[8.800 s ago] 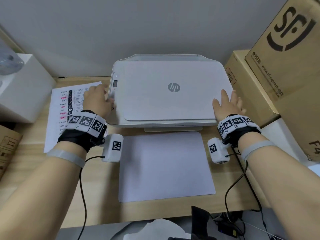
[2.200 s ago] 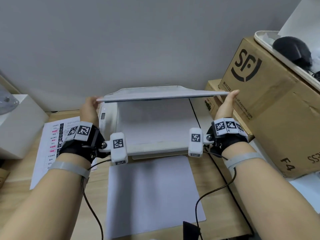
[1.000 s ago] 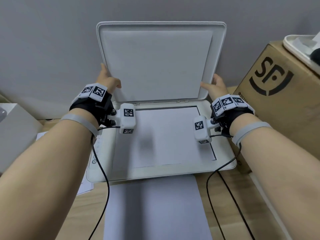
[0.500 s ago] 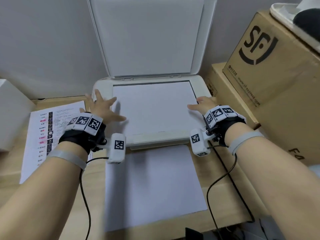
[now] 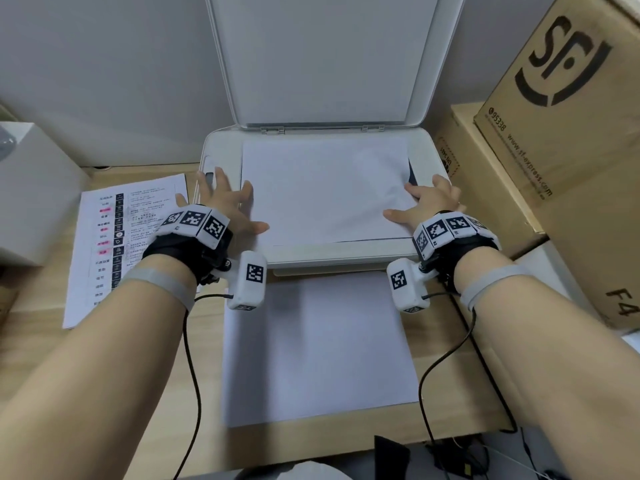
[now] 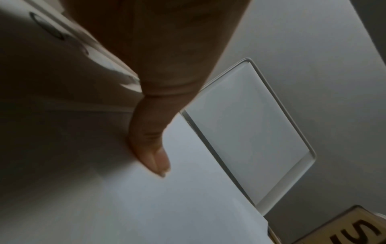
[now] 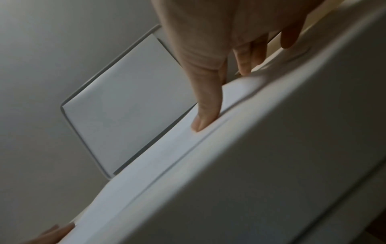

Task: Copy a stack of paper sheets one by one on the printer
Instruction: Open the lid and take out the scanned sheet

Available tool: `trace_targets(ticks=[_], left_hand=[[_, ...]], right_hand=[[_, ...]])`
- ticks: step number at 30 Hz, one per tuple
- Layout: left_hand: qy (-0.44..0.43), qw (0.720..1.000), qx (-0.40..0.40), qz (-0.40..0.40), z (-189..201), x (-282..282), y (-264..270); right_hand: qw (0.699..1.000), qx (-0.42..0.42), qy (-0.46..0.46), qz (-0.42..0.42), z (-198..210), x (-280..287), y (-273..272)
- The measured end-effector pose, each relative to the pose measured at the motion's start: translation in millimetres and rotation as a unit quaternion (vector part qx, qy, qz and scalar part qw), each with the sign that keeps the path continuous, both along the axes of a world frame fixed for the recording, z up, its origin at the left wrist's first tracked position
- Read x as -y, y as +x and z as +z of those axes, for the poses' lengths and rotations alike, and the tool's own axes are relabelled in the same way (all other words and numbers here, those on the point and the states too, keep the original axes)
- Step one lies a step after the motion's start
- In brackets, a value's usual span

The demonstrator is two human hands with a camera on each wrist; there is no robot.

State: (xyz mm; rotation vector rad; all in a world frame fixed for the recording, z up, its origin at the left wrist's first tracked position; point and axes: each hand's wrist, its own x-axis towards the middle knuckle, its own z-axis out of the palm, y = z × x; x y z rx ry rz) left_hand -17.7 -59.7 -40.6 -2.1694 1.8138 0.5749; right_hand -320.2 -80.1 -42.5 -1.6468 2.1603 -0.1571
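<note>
The white printer [image 5: 221, 154] stands on the desk with its lid [image 5: 322, 57] upright. A white sheet [image 5: 322, 188] lies slightly skewed on the glass, its right edge raised so that dark glass shows beneath. My left hand [image 5: 239, 209] is spread at the sheet's left edge, with the thumb [image 6: 150, 148] pressing on the paper. My right hand [image 5: 415, 202] pinches the sheet's right edge, thumb [image 7: 205, 112] on top and the other fingers behind the lifted edge. A blank stack of paper [image 5: 318, 348] lies in front of the printer.
A printed sheet [image 5: 114, 244] lies on the desk left of the printer, beside a white box [image 5: 31, 188]. Stacked cardboard boxes [image 5: 568, 133] stand close against the printer's right side. Cables hang from both wrists over the desk's front edge.
Both hands let go of the raised lid and came down onto the sheet on the glass. In the last half second the sheet turned slightly and its right edge rose.
</note>
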Motion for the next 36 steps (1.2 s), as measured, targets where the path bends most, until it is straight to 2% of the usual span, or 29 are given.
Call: trace_targets(ticks=[2,4,8,11,13,15,16,17,19,20,21,25,26,29,31,36], left_hand=[[0.002,1.0,0.003,0.002,0.4,0.1,-0.7],[0.007,1.0,0.0,0.005,0.1,0.1,-1.3],[0.008,1.0,-0.009,0.005,2.9,-2.1,-5.1],[-0.001,0.999,-0.045,0.017,5.3,-5.0,-8.3],[-0.039,0.996,-0.082,0.016,3.2,-7.5,-8.1],[-0.086,0.987,-0.133,0.037,-1.4,-13.8,-6.4],[-0.11,0.974,-0.188,0.064,-4.5,-17.8,-5.7],[-0.133,0.947,-0.275,0.098,-5.4,-23.1,-6.4],[-0.186,0.849,-0.461,0.176,-5.3,-35.0,-10.4],[-0.212,0.801,-0.518,0.214,-5.6,-40.7,-11.9],[-0.232,0.769,-0.544,0.242,-4.3,-46.9,-13.1],[-0.264,0.693,-0.598,0.304,-11.2,-70.5,-10.4],[-0.258,0.68,-0.615,0.305,-14.6,-77.1,-8.5],[-0.246,0.704,-0.611,0.263,-25.6,-99.1,-7.0],[-0.26,0.708,-0.6,0.267,-34.2,-113.3,-3.7],[-0.284,0.693,-0.58,0.32,-60.6,-145.9,10.4]], right_hand=[[0.998,0.041,-0.034,-0.023,0.5,0.2,0.9],[0.991,0.116,-0.046,-0.038,2.7,0.7,-0.8],[0.947,0.29,-0.093,-0.101,15.8,-5.9,-4.1],[0.931,0.326,-0.088,-0.14,20.1,-4.3,-7.8],[0.93,0.333,-0.077,-0.133,21.4,-5.8,-6.8],[0.925,0.351,-0.105,-0.102,20.2,-11.5,-7.9],[0.92,0.36,-0.123,-0.09,18.5,-16.1,-9.3],[0.915,0.371,-0.134,-0.089,16.6,-20.6,-11.1],[0.894,0.413,-0.147,-0.098,11.3,-29.9,-16.6],[0.88,0.438,-0.152,-0.105,8.3,-34.5,-18.9],[0.864,0.464,-0.154,-0.118,5.4,-39.2,-20.7],[0.82,0.529,-0.159,-0.149,-6.7,-63.7,-25.9],[0.808,0.545,-0.161,-0.153,-9.2,-71.1,-26.1],[0.783,0.576,-0.162,-0.171,-20.7,-93.7,-25.1],[0.776,0.584,-0.153,-0.183,-31.0,-108.3,-21.7],[0.813,0.55,-0.085,-0.168,-70.1,-139.7,-16.9]])
